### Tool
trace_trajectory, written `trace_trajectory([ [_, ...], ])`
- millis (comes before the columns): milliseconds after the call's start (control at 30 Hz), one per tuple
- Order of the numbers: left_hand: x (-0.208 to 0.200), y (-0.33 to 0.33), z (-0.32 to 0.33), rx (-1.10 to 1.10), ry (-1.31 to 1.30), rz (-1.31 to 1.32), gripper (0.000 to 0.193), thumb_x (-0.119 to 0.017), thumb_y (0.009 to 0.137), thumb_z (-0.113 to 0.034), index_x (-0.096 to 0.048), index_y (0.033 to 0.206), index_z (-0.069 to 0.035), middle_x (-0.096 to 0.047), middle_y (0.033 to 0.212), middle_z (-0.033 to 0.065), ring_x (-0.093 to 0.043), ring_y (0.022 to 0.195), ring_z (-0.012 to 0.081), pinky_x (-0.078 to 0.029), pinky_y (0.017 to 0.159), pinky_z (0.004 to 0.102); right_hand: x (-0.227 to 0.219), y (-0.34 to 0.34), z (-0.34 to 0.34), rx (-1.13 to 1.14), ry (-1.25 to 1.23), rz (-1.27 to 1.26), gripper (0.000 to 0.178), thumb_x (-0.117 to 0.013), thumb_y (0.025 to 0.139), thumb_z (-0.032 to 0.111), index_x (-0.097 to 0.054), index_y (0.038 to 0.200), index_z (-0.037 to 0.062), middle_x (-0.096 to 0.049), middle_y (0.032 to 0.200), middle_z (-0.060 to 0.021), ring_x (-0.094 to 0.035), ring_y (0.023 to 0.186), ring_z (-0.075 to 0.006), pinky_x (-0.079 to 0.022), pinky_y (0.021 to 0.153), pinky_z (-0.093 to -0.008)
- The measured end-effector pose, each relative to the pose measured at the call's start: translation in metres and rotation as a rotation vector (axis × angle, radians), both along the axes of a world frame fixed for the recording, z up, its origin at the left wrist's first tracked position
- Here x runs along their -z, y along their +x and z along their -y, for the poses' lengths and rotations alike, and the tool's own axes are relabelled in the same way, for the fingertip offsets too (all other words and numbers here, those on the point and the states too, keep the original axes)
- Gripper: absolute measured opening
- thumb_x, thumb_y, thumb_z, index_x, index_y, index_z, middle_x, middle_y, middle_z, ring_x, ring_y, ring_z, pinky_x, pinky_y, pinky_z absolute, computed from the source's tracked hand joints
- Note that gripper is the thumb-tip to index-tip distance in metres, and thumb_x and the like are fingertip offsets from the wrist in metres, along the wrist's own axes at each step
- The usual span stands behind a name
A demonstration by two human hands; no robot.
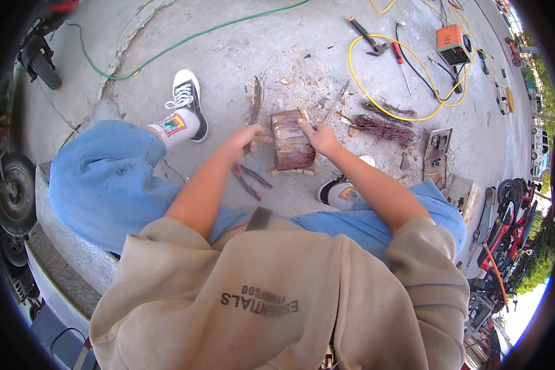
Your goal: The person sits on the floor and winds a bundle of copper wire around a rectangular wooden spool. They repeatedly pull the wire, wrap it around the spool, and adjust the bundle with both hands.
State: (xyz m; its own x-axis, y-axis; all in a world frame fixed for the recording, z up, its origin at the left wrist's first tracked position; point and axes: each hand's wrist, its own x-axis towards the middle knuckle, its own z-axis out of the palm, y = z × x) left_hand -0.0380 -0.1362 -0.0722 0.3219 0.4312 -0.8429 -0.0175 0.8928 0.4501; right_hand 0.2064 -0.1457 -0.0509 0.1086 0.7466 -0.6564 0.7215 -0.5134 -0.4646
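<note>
A coil block wound with reddish-brown wire (293,148) rests on the concrete between my feet, with pale, frayed edges. My right hand (320,138) grips its upper right edge, thumb lying on top. At the coil's left side, my left hand (246,139) is closed around a loose bundle of thin copper wire (256,102), which sticks out above the fist. Its fingertips reach close to the coil; whether they touch it I cannot tell. Just below the left hand lie pliers with dark red handles (260,179).
Bundles of stripped wire (385,128) lie right of the coil, near a metal plate part (436,151). Farther off are a hammer (367,36), a red-handled screwdriver (398,54), an orange box-shaped machine (451,42) and a looped yellow hose (353,68). A green hose (228,32) crosses the far left floor.
</note>
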Motion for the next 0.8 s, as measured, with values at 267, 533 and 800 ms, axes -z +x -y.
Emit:
trace_trajectory([
  [267,0.026,0.003,0.0,0.128,0.077,0.004,0.014,-0.057,0.091,-0.018,-0.061,0.086,-0.006,-0.06,0.07,0.0017,-0.034,0.046,0.0061,-0.029,0.044,0.0263,-0.078,-0.014,0.066,-0.154,0.092,-0.045,0.043,-0.055,0.095,0.041,-0.057,0.092,-0.0015,-0.065,0.084,-0.0231,-0.065,0.08,-0.0394,-0.051,0.071,-0.0448],
  [533,0.057,-0.003,-0.005,0.501,0.49,-0.345,0.032,-0.064,0.085,-0.035,-0.066,0.079,-0.004,-0.061,0.065,0.0067,-0.057,0.058,0.0191,-0.045,0.055,0.035,-0.022,-0.065,0.115,-0.914,0.283,0.077,0.017,-0.053,0.088,0.018,-0.065,0.089,0.0054,-0.068,0.086,-0.0187,-0.066,0.075,-0.0361,-0.053,0.068,-0.0481],
  [800,0.021,-0.007,-0.018,-0.217,0.409,-0.213,0.043,-0.061,0.093,-0.038,-0.041,0.063,-0.015,-0.035,0.054,-0.0066,-0.03,0.042,0.0074,-0.025,0.041,0.0271,-0.06,-0.05,0.054,-0.515,0.494,-0.063,0.021,-0.062,0.088,0.025,-0.07,0.09,0.0056,-0.069,0.084,-0.0158,-0.067,0.075,-0.0323,-0.052,0.069,-0.0443],
])
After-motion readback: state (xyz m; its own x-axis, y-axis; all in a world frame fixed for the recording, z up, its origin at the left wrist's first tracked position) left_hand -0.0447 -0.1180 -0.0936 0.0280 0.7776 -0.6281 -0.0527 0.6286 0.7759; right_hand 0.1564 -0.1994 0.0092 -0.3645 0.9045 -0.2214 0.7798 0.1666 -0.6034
